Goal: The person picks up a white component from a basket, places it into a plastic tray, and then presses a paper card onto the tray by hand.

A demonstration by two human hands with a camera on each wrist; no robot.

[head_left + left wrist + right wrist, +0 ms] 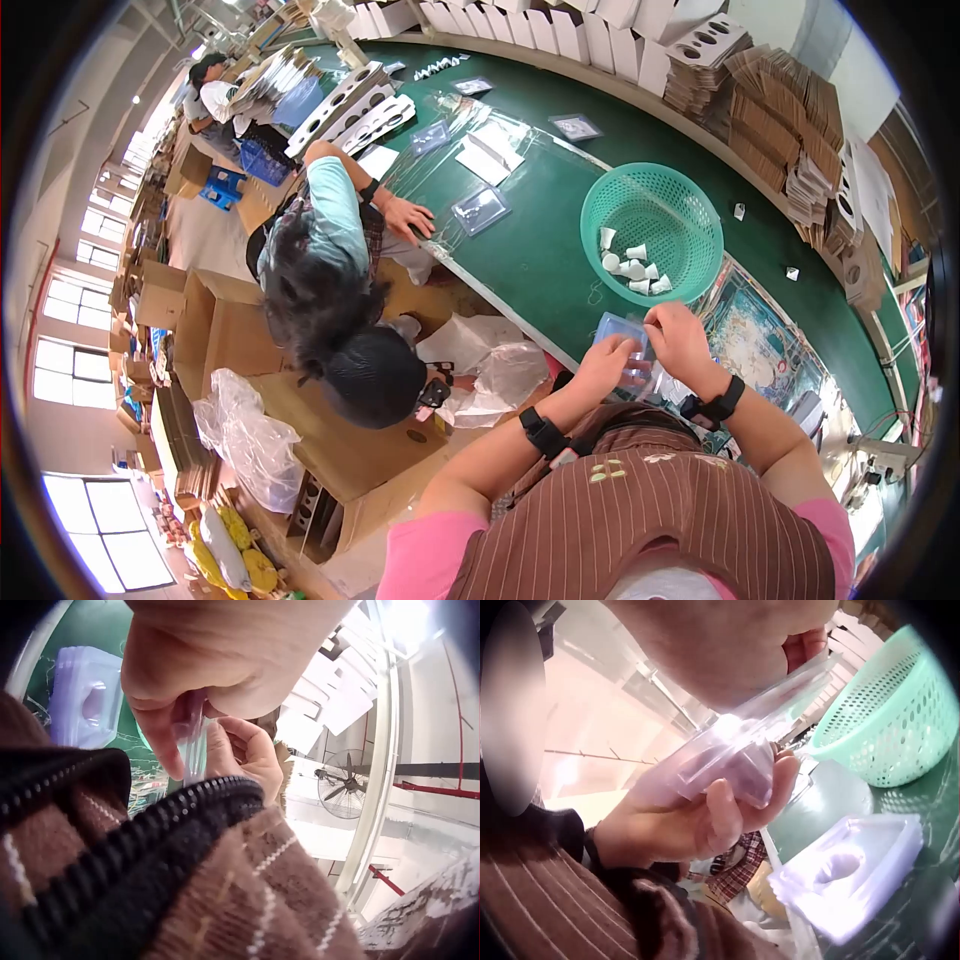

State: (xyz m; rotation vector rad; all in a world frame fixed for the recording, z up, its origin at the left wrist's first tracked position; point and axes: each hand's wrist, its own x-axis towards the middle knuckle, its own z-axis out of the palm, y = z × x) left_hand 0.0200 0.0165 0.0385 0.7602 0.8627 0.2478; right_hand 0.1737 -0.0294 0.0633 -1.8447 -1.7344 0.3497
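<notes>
The left hand [610,362] curled its fingers and thumb round a clear moulded plastic blister tray [731,754], cradling it from beneath, while the right hand [682,338] pinched the tray's upper edge. The tray was held tilted above the near edge of the dark green table [540,250], in front of the person's chest. Just beside the hands, at about 11 o'clock, a stack of clear plastic trays [608,326] lay on the table. At 12 o'clock stood a round mint-green plastic mesh basket [690,200] holding small white caps [632,268], possibly cone-shaped, though too small to tell. At 10 o'clock another person's hand [408,215] rested on the table.
</notes>
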